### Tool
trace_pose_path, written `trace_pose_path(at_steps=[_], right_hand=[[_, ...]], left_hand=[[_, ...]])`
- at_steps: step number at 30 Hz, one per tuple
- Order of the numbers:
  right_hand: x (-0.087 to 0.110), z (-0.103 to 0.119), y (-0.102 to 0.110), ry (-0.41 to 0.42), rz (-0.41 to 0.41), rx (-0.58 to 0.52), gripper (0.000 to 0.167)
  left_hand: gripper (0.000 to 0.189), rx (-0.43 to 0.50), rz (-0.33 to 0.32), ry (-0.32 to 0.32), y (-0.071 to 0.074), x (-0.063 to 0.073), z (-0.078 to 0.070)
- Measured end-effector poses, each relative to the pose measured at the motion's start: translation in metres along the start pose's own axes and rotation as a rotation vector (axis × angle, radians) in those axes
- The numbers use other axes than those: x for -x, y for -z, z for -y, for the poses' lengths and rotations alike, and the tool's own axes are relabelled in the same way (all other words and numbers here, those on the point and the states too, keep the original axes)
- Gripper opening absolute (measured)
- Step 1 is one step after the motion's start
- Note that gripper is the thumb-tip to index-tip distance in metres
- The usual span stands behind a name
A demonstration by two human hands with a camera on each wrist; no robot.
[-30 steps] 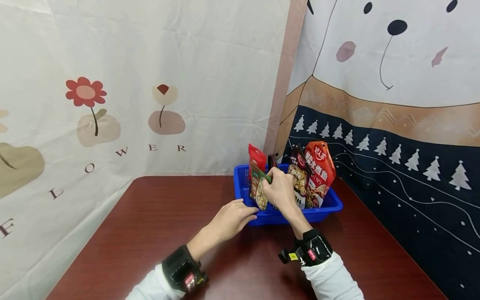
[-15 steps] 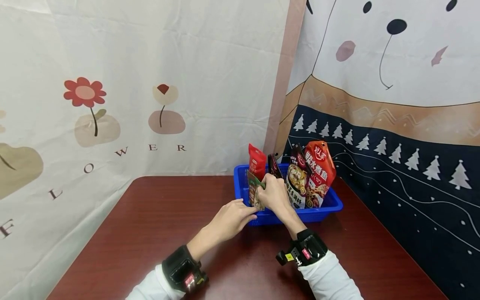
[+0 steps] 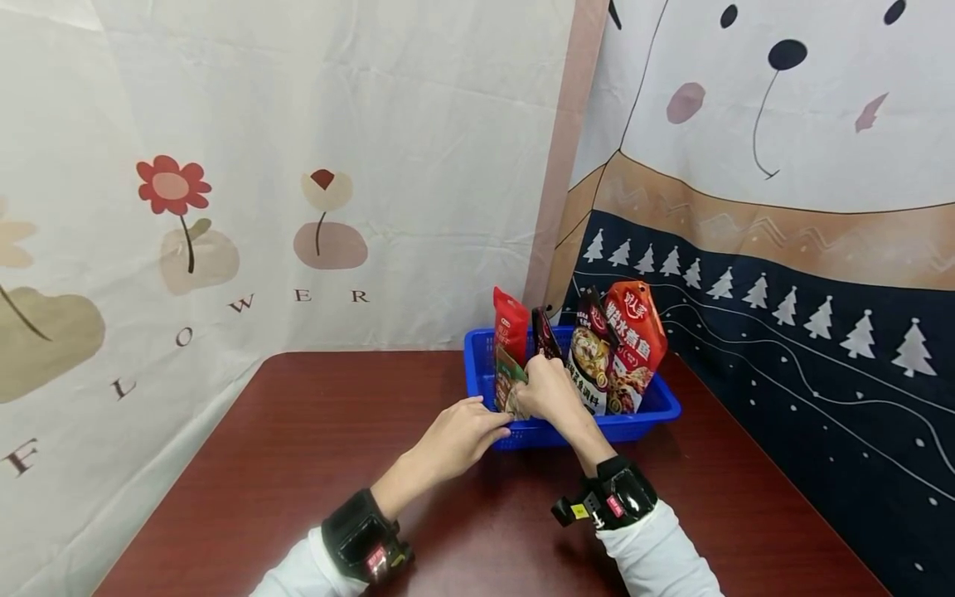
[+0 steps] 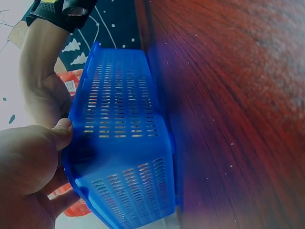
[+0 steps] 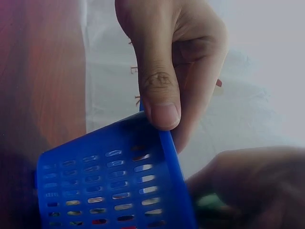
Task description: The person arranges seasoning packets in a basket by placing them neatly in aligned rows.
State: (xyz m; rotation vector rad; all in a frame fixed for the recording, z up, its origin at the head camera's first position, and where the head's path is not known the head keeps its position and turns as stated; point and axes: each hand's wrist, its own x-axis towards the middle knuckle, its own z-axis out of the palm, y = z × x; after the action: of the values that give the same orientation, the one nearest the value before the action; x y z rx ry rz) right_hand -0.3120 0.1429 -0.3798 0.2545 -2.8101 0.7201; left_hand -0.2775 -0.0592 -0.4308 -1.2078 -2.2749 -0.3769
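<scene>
A blue plastic basket (image 3: 642, 425) with slotted walls stands on the table, holding several upright food packets. At its front left corner, my left hand (image 3: 464, 431) grips the rim; in the left wrist view the thumb of that hand (image 4: 28, 162) lies on the rim with fingers on the inner side. My right hand (image 3: 550, 388) is inside the basket, fingers curled at the edge of a green seasoning packet (image 3: 507, 377), whose lower part is hidden. In the right wrist view, the right hand (image 5: 252, 186) is dark and blurred beside the green packet (image 5: 208, 202).
Behind the green packet stands a red packet (image 3: 511, 323), with a dark packet (image 3: 545, 334) beside it. A black packet (image 3: 590, 361) and a large red pouch (image 3: 636, 340) lean at the right. Printed cloths (image 3: 448, 166) hang behind the reddish-brown table (image 3: 336, 414).
My right hand has moved down and slightly left, lowering the green packet deeper into the basket's front left. My left hand has stayed on the rim.
</scene>
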Motion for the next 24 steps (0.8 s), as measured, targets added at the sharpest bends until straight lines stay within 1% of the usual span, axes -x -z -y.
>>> trace_pose_path(at_steps=[6,11,14,24], right_hand=[[-0.0004,0.0009,-0.0010,-0.002,0.009,0.007,0.046],[-0.0012,0.0000,-0.0005,-0.001,0.024,-0.004,0.041],[-0.0011,-0.0010,0.0003,-0.004,0.031,-0.014,0.041],[-0.0004,-0.0014,-0.0002,0.022,0.023,0.002,0.055]], left_hand=[[0.021,0.003,-0.012,-0.007,-0.0001,0.0003,0.0002],[0.020,0.002,-0.010,-0.008,0.0007,0.0000,0.0004],[0.020,0.009,-0.009,-0.008,0.0017,0.0002,0.0002],[0.020,0.026,0.002,0.007,0.0046,-0.0001,-0.0026]])
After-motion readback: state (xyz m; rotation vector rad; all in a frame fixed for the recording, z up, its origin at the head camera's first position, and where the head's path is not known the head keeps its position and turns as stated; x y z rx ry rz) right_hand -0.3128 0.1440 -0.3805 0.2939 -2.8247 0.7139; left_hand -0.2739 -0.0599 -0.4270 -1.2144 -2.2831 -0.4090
